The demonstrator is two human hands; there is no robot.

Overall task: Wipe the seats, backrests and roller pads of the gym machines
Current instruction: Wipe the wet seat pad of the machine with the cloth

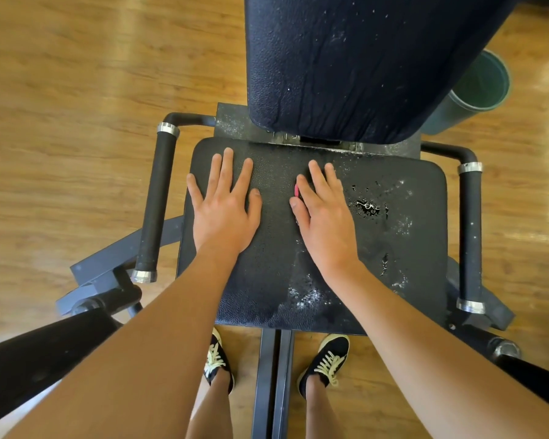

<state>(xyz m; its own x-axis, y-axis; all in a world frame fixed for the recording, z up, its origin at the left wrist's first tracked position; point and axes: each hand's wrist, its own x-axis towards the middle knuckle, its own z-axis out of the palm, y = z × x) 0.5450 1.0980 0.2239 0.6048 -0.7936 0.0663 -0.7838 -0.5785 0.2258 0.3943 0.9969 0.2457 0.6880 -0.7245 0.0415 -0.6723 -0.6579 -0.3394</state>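
Left hand: the left hand (224, 213) is flat on the seat (276, 280), on its left half toward the back edge, fingers spread and straight. The grip is released, nothing in it.
Right hand: the right hand (322, 217) is down flat too, near the seat's middle, just beside the left one but not touching it. Its fingers are straight and the grip is released, pressing rather than clutching.
Pink thing: a sliver of a pink thing (296, 191) peeks out by the right forefinger, trapped between palm and seat. Too little shows to tell cloth from sponge.
Seat: black textured padding. Beaded droplets (368, 207) sit just right of the right hand, and white specks (311, 296) lie toward the front edge and the right side.
Backrest: the dark backrest (346, 64) rises from the seat's back edge, flecked with white and streaked.
Handles: black handles with silver end rings run along the left edge (156, 204) and the right edge (469, 236).
Room: glossy wood-plank floor (76, 90). A green tub (482, 87) stands behind the backrest on the right. Dark lace-up shoes (327, 359) stand either side of the frame post (273, 375) under the front edge.
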